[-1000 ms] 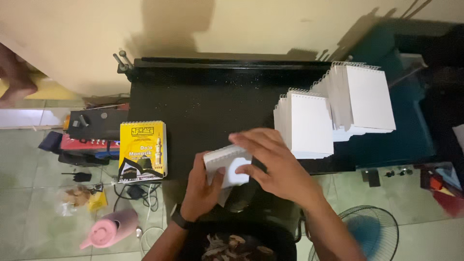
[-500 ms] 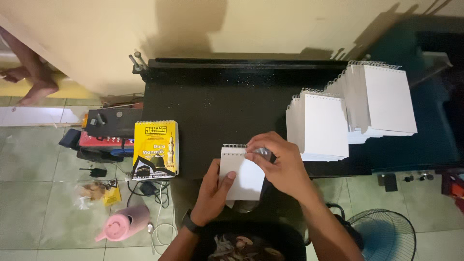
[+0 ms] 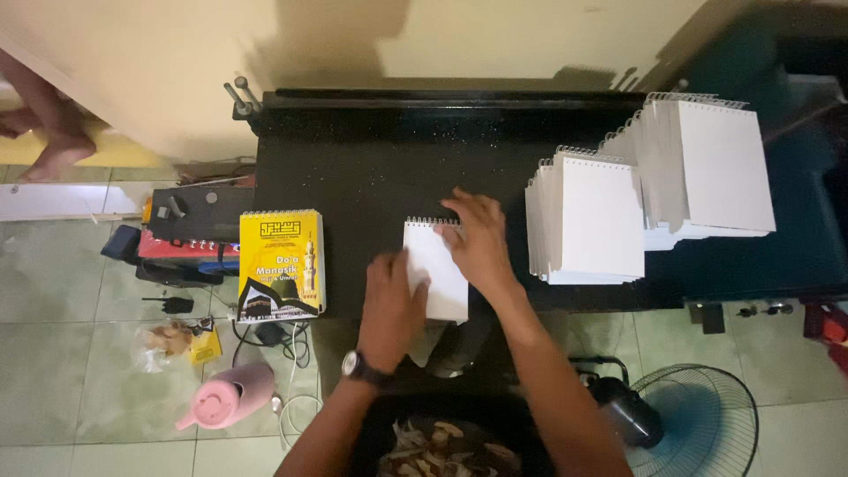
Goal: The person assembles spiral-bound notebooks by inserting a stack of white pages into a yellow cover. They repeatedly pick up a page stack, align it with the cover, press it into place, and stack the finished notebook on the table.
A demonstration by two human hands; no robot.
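Fingers of both hands lie flat and slightly spread, pressing rather than gripping: left hand (image 3: 391, 305) on the lower left corner of a small white spiral-bound notepad (image 3: 436, 269), right hand (image 3: 478, 240) across its upper right edge by the wire binding. Landmark: the notepad, lying flat near the front edge of a black worktable (image 3: 371, 168). Right of the notepad, near: 1 stack of white spiral-bound pads (image 3: 587, 216), wire edges at the top. Farther right, touching that stack: 1 taller, fanned stack of the same pads (image 3: 707, 168). Progress, judged: 2 stacks appear finished and set aside; 1 pad is in hand; no loose sheets or unbound pads show, so what is left cannot be told. Left of the notepad, at the table's edge: 1 yellow spiral-bound booklet (image 3: 281, 263) with a printed cover. Beyond it, off the table: 1 dark binding machine (image 3: 190, 216). Containers: 1 pink lidded jug (image 3: 225, 406) on the tiled floor, below left of the notepad, contents hidden; 1 clear bag (image 3: 168, 337) near it, holding something brown. Below right of the notepad: 1 floor fan (image 3: 693, 420). Far left, above: a person's bare foot (image 3: 49, 146).
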